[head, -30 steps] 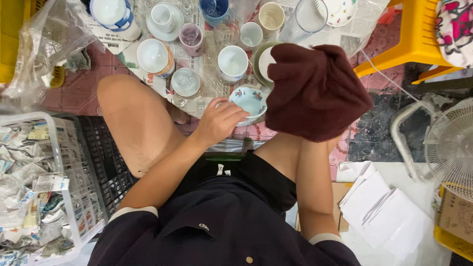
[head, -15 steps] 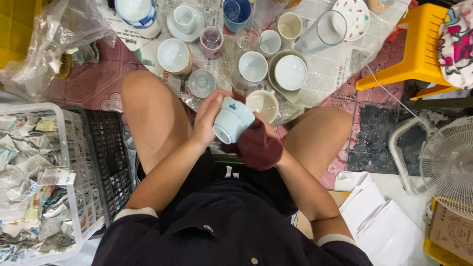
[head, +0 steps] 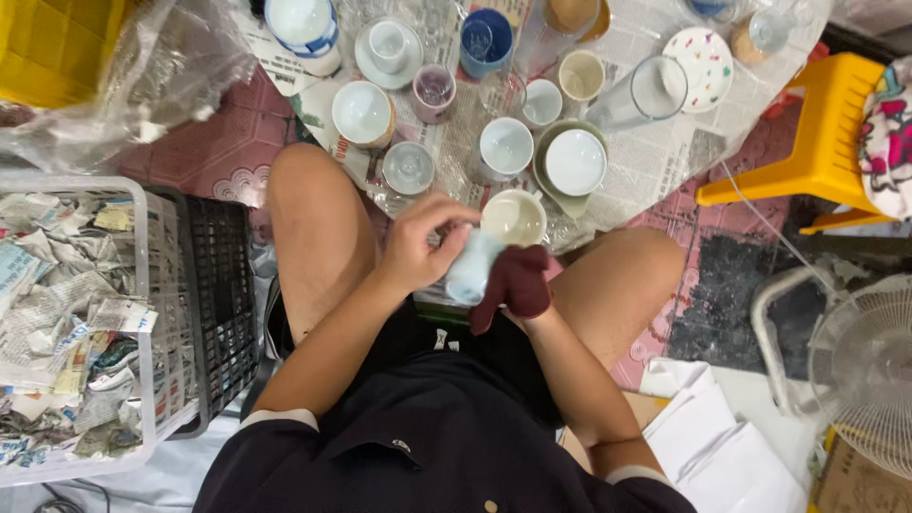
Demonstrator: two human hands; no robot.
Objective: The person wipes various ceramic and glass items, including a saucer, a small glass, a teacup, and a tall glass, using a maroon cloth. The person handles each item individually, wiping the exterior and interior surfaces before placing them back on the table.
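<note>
Left hand [head: 413,249] grip closed around pale blue cup [head: 472,268], held between the knees. Right hand [head: 521,283], wrapped in maroon cloth [head: 513,280], grips cup's right side. Cream bowl [head: 514,217] just beyond.

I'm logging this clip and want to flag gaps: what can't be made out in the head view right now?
- Right hand: wrapped in the maroon cloth, fingers hidden.
- Pale blue cup: motion-blurred, partly covered by left hand and cloth; shape unclear.
- Blue-banded jar: top cut off by the frame edge.
- White fan: cut off at the right edge.
</note>
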